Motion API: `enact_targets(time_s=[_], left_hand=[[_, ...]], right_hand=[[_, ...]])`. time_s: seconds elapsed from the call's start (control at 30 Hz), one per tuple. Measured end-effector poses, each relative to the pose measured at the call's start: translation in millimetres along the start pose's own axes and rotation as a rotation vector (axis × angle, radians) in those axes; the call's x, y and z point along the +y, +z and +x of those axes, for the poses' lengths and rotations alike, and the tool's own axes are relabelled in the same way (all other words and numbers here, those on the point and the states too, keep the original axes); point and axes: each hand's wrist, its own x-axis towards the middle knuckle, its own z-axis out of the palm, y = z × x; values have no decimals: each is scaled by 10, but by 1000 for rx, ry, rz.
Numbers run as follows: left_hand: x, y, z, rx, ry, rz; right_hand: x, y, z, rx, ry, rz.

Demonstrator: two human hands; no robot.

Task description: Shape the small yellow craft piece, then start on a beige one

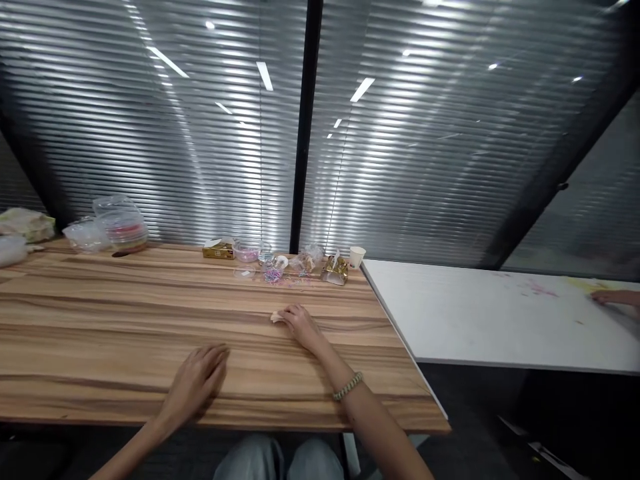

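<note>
My right hand [301, 327], with a beaded bracelet [348, 386] on its wrist, presses a crumpled whitish tissue [276, 318] against the wood-grain table [125, 327]. The tissue pokes out to the left of my closed fingers; the rest of it is hidden under them. Nearer the front edge, my left hand [199, 375] rests on the tabletop, its fingers loosely extended with nothing visible in them. Both hands are apart from the things along the back of the table.
Along the back stand a gold box [219, 249], tubs of colourful beads [273, 274], a gold tissue pack [335, 270] and a paper cup [357, 257]. Stacked plastic containers [123, 225] sit back left. A white table [465, 313] adjoins on the right, with another person's hand [607, 297].
</note>
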Motion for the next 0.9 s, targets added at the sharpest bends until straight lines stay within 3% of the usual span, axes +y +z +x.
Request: enact_targets(time_s=[0.1, 0.17, 0.23, 0.33, 0.53, 0.7, 0.9], left_hand=[[264, 283, 372, -47, -142, -406], [469, 537, 661, 1, -232, -619], [610, 773, 904, 49, -244, -737], [635, 977, 1113, 64, -194, -837], [455, 1015, 1235, 114, -274, -984], [498, 1001, 1296, 131, -350, -930], [577, 919, 1289, 68, -366, -951]], right_hand=[[-29, -10, 2, 57, 76, 128], [-24, -12, 3, 95, 116, 219], [-6, -16, 6, 128, 137, 283], [13, -35, 26, 178, 152, 352], [13, -28, 98, 297, 248, 496], [132, 132, 129, 446, 579, 838], [150, 207, 133, 512, 733, 1151]])
